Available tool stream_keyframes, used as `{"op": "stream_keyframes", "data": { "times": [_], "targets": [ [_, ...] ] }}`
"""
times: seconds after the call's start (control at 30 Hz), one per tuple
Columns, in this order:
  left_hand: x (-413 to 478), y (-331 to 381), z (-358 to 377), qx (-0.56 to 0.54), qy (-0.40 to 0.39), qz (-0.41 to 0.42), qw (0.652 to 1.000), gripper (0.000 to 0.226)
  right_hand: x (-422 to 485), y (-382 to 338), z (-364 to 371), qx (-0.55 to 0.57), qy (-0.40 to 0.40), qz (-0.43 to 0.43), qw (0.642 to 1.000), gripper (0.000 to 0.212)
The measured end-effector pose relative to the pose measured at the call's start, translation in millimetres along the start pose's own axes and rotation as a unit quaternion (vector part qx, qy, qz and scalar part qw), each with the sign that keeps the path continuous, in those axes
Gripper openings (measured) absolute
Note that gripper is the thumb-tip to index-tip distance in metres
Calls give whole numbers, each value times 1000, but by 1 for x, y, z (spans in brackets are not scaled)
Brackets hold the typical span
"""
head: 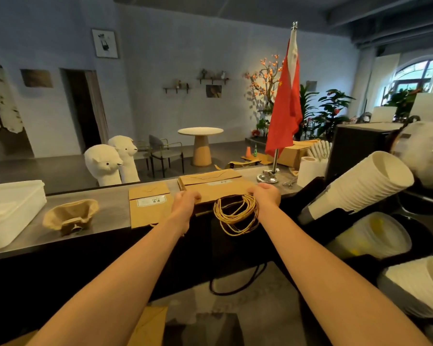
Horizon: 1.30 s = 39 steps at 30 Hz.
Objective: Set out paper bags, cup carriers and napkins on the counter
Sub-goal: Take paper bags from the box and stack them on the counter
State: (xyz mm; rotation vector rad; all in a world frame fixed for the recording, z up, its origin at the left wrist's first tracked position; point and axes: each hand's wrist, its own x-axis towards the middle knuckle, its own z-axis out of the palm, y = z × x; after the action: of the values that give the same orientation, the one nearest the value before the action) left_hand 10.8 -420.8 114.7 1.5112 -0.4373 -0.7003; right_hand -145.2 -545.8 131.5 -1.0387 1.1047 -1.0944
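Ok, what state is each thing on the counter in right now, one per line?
Large bag stack: flat on the counter, both near corners held.
Left hand: grips its left corner.
Right hand: grips its right corner.
Twine handles: hanging over the counter's near edge.
Small bag stack: flat, untouched.
Cup carriers: stacked, untouched.
Flag: upright on its stand.

Dim room, daylight glaring through the arched window; fisheye bending and blur at edges.
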Motion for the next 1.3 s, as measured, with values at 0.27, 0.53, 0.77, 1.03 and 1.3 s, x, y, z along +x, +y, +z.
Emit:
{"op": "stream_keyframes", "data": {
  "times": [0.27,0.53,0.77,1.03,1.3],
  "targets": [
    [-3,-3,4,9,-23,10,1000,75,0,12,-4,-44,-37,-35,998,54],
    [-9,-5,7,103,-27,44,993,103,3,11,-6,-168,-75,-90,979,59],
    [-15,-1,5,130,-46,57,989,107,2,0,-3,-346,-109,-158,918,34],
    [-18,-6,6,176,-33,92,980,88,-1,1,2,-566,3,-291,771,27],
    [-19,-6,8,206,-20,97,974,91,-15,10,10,-588,-80,-357,722,23]
  ]
}}
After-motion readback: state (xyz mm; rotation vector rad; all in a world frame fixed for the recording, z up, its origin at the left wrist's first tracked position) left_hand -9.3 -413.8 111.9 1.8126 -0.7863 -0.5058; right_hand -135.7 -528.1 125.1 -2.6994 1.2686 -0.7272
